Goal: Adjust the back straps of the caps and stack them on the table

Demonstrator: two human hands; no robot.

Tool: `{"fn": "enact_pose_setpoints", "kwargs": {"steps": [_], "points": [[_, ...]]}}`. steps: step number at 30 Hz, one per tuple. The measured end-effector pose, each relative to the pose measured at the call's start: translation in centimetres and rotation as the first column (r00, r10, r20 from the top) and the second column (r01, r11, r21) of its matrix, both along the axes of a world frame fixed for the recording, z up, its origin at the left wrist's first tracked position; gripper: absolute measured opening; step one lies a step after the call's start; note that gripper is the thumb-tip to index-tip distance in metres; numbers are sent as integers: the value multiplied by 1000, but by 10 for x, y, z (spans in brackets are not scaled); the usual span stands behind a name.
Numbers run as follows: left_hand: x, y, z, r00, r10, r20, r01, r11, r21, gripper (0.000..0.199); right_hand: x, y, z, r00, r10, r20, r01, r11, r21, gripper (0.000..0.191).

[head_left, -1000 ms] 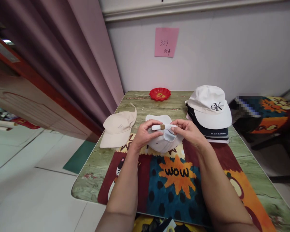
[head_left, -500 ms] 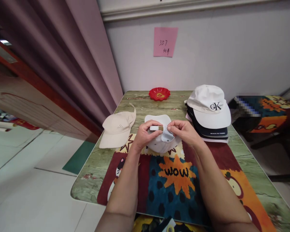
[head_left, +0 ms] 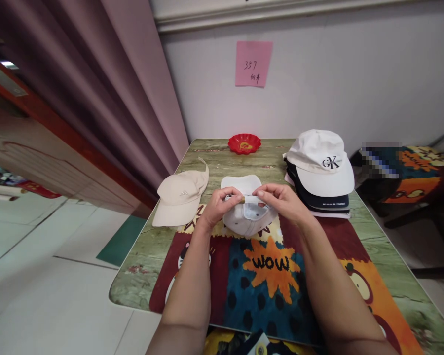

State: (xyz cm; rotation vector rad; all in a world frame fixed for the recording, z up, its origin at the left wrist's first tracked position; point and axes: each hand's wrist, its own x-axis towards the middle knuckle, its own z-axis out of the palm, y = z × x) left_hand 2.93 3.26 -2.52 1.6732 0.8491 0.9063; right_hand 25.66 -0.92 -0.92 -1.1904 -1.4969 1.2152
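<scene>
The rectangular table with green wood-grain top and pale edging (head_left: 133,281) has a rounded near-left corner. The multicoloured patterned mat marked "WOW" (head_left: 270,271) extends to the near edge, with a green margin at its left. The stack of fabric caps, topped by a white one with black letters (head_left: 320,167), stands beside the right edge. The beige fabric cap with small stripes (head_left: 179,192) lies at the left, its brim close to the left edge. Open tabletop separates both from the red scalloped dish (head_left: 244,144) near the far edge. The white fabric cap (head_left: 244,222) is centred between them, brim facing away; contact with the mat cannot be determined. The left hand (head_left: 222,204) and right hand (head_left: 279,197) are closed in narrow pinches on its white fabric strap (head_left: 256,198); a small brown fastener (head_left: 243,199) shows at the left fingertips.
</scene>
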Motion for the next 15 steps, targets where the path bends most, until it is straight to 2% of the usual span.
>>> {"fn": "enact_pose_setpoints", "kwargs": {"steps": [3, 8, 10, 13, 15], "points": [[-7, 4, -6, 997, 39, 74, -36, 999, -40, 31, 11, 0, -1, 999, -9, 32, 8, 1000, 13, 42], [-18, 10, -12, 989, 52, 136, -36, 993, -115, 30, 16, 0, -5, 994, 97, 49, -95, 995, -31, 39], [-18, 10, -12, 987, 57, 152, -37, 991, -132, 31, 13, 0, -4, 993, 94, 65, -95, 995, 22, 36], [-13, 8, -11, 982, 86, 166, -64, 989, -131, 32, 12, -1, 0, 993, -20, 118, -2, 983, 184, 31], [-8, 7, -10, 984, 90, 156, -71, 990, -122, 33, 13, -3, 4, 983, -70, 168, 27, 969, 245, 29]]}}
